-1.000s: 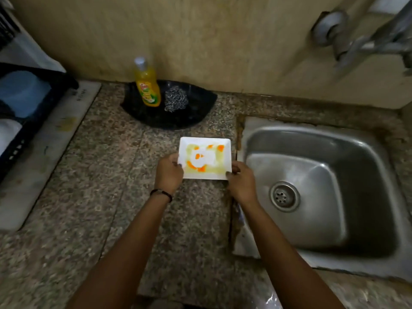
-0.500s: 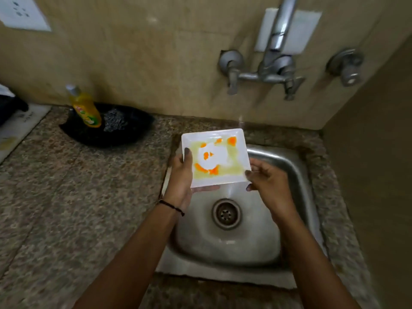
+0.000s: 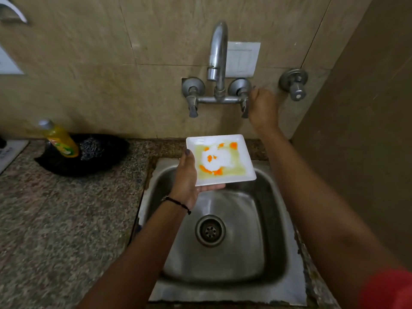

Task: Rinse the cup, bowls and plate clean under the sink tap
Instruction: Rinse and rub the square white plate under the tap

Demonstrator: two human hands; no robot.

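head view: left hand [image 3: 186, 179] grips orange-smeared white plate [image 3: 234, 175]; right hand [image 3: 263, 108] on tap handle [image 3: 244, 108].

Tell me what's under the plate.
The left hand holds the plate over the sink; its fingers show beneath. The basin's back edge is hidden.
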